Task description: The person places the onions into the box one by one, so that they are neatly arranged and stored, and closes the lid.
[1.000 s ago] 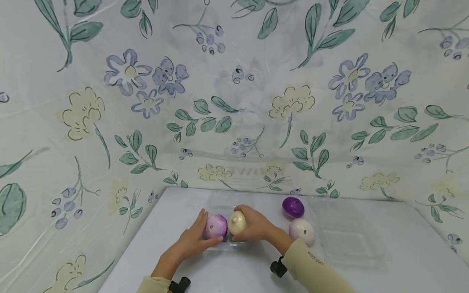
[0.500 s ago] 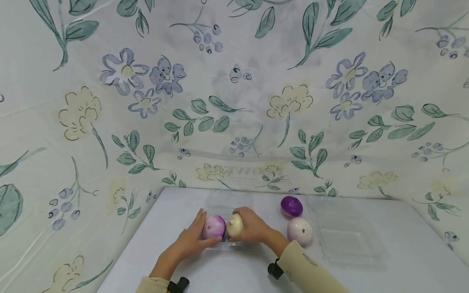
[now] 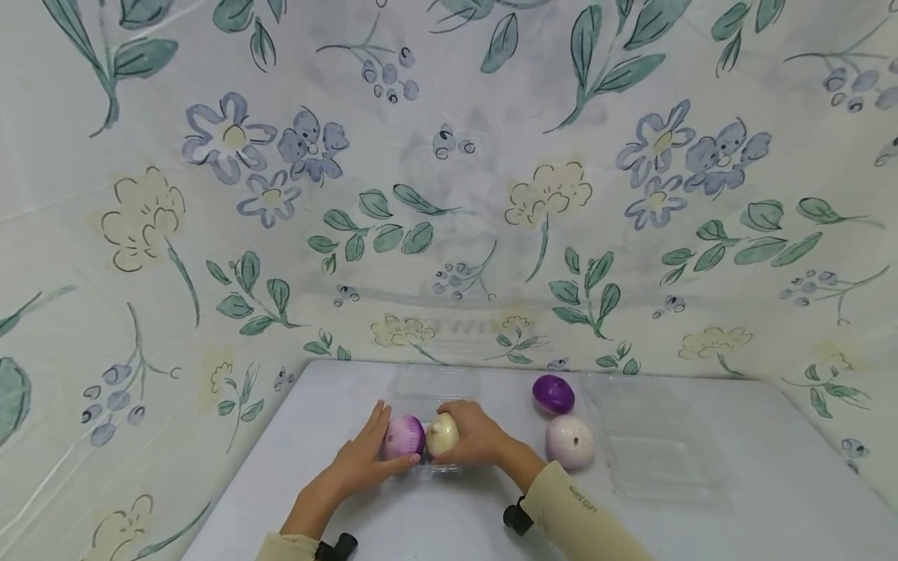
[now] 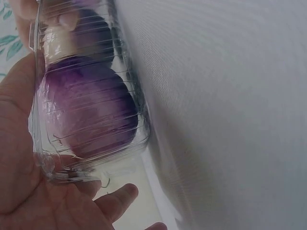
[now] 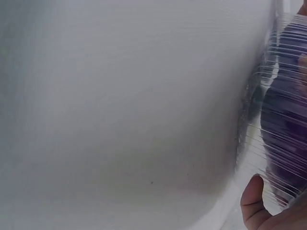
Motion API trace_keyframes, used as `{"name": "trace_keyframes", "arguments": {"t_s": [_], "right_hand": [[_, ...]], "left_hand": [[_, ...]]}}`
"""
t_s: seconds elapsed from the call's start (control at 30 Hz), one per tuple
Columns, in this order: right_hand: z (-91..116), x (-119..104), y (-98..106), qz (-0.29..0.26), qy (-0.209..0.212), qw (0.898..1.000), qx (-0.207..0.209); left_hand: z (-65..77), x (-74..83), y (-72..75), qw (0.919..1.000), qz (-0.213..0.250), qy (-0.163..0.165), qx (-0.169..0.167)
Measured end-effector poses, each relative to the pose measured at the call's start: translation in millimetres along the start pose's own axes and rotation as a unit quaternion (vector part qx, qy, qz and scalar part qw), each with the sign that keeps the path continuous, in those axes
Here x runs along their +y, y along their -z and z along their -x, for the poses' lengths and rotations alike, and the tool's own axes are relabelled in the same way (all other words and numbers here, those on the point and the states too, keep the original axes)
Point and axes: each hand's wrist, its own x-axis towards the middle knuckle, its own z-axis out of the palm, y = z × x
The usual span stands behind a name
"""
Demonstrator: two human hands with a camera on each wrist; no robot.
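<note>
1. Pale onion (image 3: 440, 435) sits slightly lower than 1.0 s ago, closer to the near rim; right hand (image 3: 477, 432) comes down with it. Purple onion (image 3: 403, 437) about same spot; rest is mostly camera drift.
2. Right hand: pinching the pale onion, fingers on the far side, thumb on the near side.
3. Left hand (image 3: 358, 463): spread, fingers fairly straight along the left end of the clear container (image 3: 424, 471), thumb across its near side by the purple onion. Looks like bracing.
4. Clear container: on the tabletop (image 3: 449, 522), left of middle, clear lid (image 3: 435, 382) lying back toward the rear edge.
5. Done, my read: purple onion is in, left end; left wrist view shows it through the wall. Pale onion is at the right end, still held, so I'd call it nearly placed. Dark purple shows under it through the plastic; same onion or another, can't tell.
6. Left, my read: let go of the pale onion, then the lid.
7. Not handled now: deep-purple onion (image 3: 553, 395) near the rear edge, white onion (image 3: 569, 442) just in front of it, both outside. Second container (image 3: 662, 460) lies toward the tabletop's right edge, beside them. Likely a second round.
</note>
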Motion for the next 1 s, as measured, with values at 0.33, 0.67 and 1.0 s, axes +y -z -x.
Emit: {"name": "trace_keyframes", "arguments": {"t_s": [0.33,0.67,1.0], "right_hand": [[2.7,-0.8,-0.7,0.004,0.003,1.000,0.008],[2.8,-1.2,-2.4,-0.024,-0.009,1.000,0.012],[6.5,-1.7,-0.5,-0.037,-0.010,0.999,0.024]], "left_hand": [[-0.1,-1.0,-1.3,1.0000,0.001,-0.002,0.002],[1.6,1.5,1.9,1.0000,-0.006,-0.004,0.000],[0.4,-0.5,-0.5,1.0000,0.003,-0.001,-0.003]]}}
